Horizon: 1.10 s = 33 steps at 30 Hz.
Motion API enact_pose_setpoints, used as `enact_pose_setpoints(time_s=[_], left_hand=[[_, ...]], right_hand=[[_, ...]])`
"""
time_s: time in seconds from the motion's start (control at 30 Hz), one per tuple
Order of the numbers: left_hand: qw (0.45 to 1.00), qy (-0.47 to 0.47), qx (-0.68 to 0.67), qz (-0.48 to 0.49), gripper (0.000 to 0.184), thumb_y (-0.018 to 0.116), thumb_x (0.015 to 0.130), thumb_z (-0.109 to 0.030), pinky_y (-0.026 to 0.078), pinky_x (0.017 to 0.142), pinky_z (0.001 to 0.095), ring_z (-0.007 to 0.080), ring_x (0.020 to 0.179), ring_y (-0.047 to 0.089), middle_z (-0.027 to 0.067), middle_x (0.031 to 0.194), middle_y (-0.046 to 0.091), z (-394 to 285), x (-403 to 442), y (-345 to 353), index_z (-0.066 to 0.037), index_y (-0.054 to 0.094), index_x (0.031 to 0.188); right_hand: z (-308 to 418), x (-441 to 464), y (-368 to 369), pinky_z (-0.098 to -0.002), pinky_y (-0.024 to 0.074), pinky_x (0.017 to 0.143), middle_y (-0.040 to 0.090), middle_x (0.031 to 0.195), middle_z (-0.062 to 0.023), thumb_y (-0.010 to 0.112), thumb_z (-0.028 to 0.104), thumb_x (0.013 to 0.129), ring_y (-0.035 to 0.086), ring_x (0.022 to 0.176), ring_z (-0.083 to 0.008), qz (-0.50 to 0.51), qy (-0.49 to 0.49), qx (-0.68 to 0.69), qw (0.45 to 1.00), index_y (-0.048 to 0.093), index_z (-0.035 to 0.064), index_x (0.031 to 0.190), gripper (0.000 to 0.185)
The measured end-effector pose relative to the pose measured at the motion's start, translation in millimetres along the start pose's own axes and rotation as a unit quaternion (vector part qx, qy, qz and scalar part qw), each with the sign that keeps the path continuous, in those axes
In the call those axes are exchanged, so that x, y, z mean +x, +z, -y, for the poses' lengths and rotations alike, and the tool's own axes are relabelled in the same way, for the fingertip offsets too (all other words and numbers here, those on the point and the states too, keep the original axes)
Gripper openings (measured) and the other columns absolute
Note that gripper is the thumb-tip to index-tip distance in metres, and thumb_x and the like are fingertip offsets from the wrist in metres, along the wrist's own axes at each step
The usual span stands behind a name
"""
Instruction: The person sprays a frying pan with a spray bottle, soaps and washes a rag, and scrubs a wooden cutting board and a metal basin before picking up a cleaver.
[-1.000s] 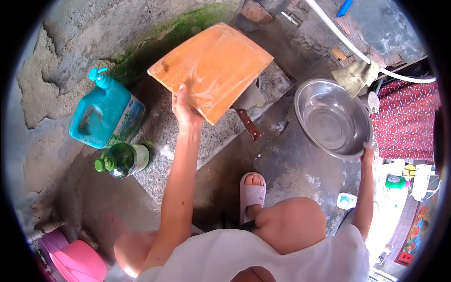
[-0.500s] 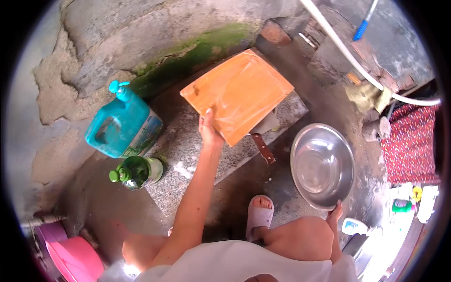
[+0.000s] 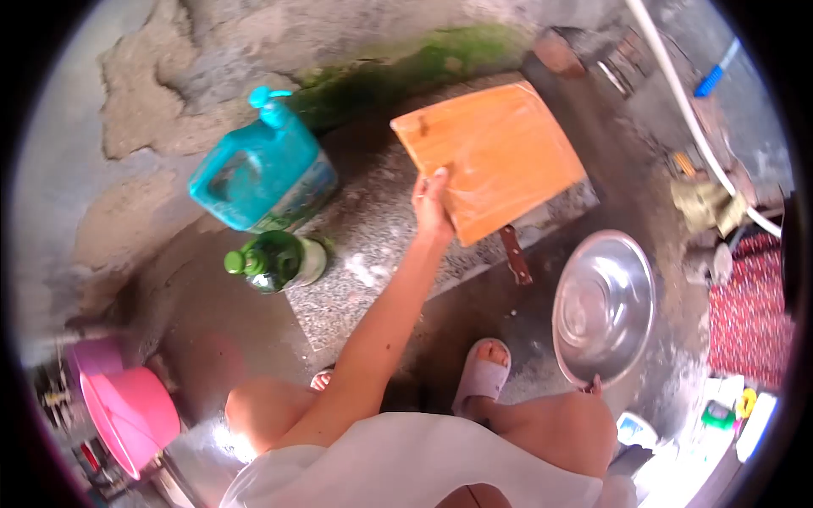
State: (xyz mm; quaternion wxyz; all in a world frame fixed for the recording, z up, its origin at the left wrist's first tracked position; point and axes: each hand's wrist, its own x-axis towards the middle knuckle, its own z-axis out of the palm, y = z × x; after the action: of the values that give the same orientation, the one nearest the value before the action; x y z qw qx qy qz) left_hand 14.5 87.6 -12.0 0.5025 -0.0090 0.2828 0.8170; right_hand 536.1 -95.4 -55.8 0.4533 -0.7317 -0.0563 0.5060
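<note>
An orange cutting board (image 3: 504,157), wet-looking and slightly tilted, is gripped at its near left corner by my left hand (image 3: 434,207), thumb on top. Beneath it lies a speckled stone slab (image 3: 351,292). A knife with a brown riveted handle (image 3: 516,256) pokes out over the slab's near edge, its blade hidden under the board. At the right, my right hand (image 3: 595,388) pinches the near rim of a shiny steel basin (image 3: 584,313), which is tilted; most of this hand is hidden behind my knee.
A teal pump jug (image 3: 254,182) and a green bottle (image 3: 278,259) stand by the slab's left side. Pink bucket (image 3: 140,419) at lower left, white hose (image 3: 686,110) at upper right, red patterned cloth (image 3: 749,313) at right. A mossy wall (image 3: 406,63) rises behind.
The view has shifted, so most things appear further right. The board covers more of the knife, with its blade now out of sight. The basin looks more tilted, still held by my right hand.
</note>
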Motion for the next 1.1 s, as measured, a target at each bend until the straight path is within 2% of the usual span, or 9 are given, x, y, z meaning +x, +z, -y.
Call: enact_pose_setpoints(time_s=[0.13, 0.27, 0.37, 0.6, 0.7, 0.8, 0.83, 0.97, 1.1], left_hand=[[0.996, 0.041, 0.081, -0.026, 0.028, 0.061, 0.078, -0.013, 0.047, 0.074, 0.0347, 0.0184, 0.087, 0.056, 0.0050, 0.095, 0.058, 9, 2, -12, -0.007, 0.050, 0.103], [0.904, 0.116, 0.396, -0.116, 0.025, 0.059, 0.081, -0.016, 0.046, 0.066, 0.0341, 0.0183, 0.084, 0.054, 0.0064, 0.092, 0.055, 21, 28, -41, -0.006, 0.047, 0.101], [0.945, 0.071, 0.287, -0.137, 0.026, 0.059, 0.080, -0.013, 0.048, 0.063, 0.0372, 0.0210, 0.082, 0.056, 0.0085, 0.092, 0.055, 28, 29, -40, -0.003, 0.046, 0.100], [0.959, 0.010, 0.267, -0.099, 0.034, 0.057, 0.079, -0.004, 0.049, 0.065, 0.0353, 0.0231, 0.077, 0.058, 0.0099, 0.094, 0.055, 25, 37, -51, 0.001, 0.041, 0.108], [0.953, 0.046, 0.276, -0.117, 0.040, 0.057, 0.077, -0.002, 0.048, 0.068, 0.0341, 0.0230, 0.082, 0.057, 0.0116, 0.099, 0.053, 25, 42, -55, 0.001, 0.038, 0.112], [0.941, 0.094, 0.295, -0.137, 0.031, 0.057, 0.076, 0.002, 0.048, 0.074, 0.0367, 0.0251, 0.087, 0.057, 0.0114, 0.098, 0.056, 30, 48, -62, -0.001, 0.044, 0.105], [0.940, 0.085, 0.295, -0.147, 0.048, 0.058, 0.074, 0.003, 0.046, 0.079, 0.0362, 0.0259, 0.095, 0.054, 0.0133, 0.108, 0.050, 30, 45, -58, -0.001, 0.035, 0.116], [0.917, 0.058, 0.352, -0.179, 0.070, 0.060, 0.073, 0.002, 0.043, 0.084, 0.0376, 0.0266, 0.104, 0.048, 0.0161, 0.118, 0.041, 28, 39, -53, -0.003, 0.016, 0.127], [0.918, 0.068, 0.349, -0.174, 0.075, 0.065, 0.070, -0.002, 0.041, 0.086, 0.0359, 0.0263, 0.103, 0.048, 0.0164, 0.118, 0.042, 23, 28, -42, -0.002, 0.018, 0.128]], right_hand=[[-12, 33, -19, -0.0241, 0.0480, 0.068, 0.054, 0.079, -0.0002, 0.059, 0.014, 0.074, 0.054, 0.073, -0.0113, -0.019, -0.073, 0.101, 0.992, 0.053, 0.0076, 0.079, 0.010], [27, -37, 0, -0.0254, 0.0462, 0.074, 0.055, 0.078, -0.0011, 0.054, 0.011, 0.074, 0.054, 0.077, -0.0130, 0.000, -0.131, 0.079, 0.988, 0.054, 0.0065, 0.078, 0.006], [63, -78, -12, -0.0230, 0.0437, 0.069, 0.057, 0.084, -0.0009, 0.056, 0.016, 0.073, 0.054, 0.074, -0.0115, -0.083, -0.111, 0.001, 0.990, 0.058, 0.0057, 0.088, 0.018], [116, -107, 33, -0.0247, 0.0433, 0.075, 0.057, 0.083, -0.0036, 0.055, 0.014, 0.076, 0.054, 0.080, -0.0122, 0.019, -0.192, 0.002, 0.981, 0.057, 0.0010, 0.086, 0.017], [118, -111, 48, -0.0258, 0.0436, 0.076, 0.057, 0.083, -0.0047, 0.055, 0.014, 0.077, 0.055, 0.081, -0.0133, 0.026, -0.208, -0.009, 0.978, 0.058, -0.0003, 0.086, 0.017], [120, -107, 55, -0.0259, 0.0441, 0.075, 0.058, 0.082, -0.0062, 0.056, 0.014, 0.076, 0.055, 0.081, -0.0145, 0.060, -0.200, -0.024, 0.978, 0.059, -0.0007, 0.085, 0.017], [122, -106, 55, -0.0257, 0.0443, 0.075, 0.058, 0.082, -0.0064, 0.056, 0.014, 0.076, 0.056, 0.081, -0.0147, 0.070, -0.195, -0.032, 0.978, 0.059, -0.0008, 0.085, 0.017], [140, -126, 84, -0.0261, 0.0454, 0.071, 0.058, 0.080, -0.0063, 0.056, 0.015, 0.076, 0.056, 0.077, -0.0152, 0.090, -0.172, -0.041, 0.980, 0.058, 0.0002, 0.084, 0.017], [149, -125, 100, -0.0266, 0.0454, 0.070, 0.058, 0.081, -0.0055, 0.057, 0.015, 0.076, 0.056, 0.078, -0.0147, 0.125, -0.182, -0.043, 0.974, 0.058, 0.0009, 0.087, 0.017]])
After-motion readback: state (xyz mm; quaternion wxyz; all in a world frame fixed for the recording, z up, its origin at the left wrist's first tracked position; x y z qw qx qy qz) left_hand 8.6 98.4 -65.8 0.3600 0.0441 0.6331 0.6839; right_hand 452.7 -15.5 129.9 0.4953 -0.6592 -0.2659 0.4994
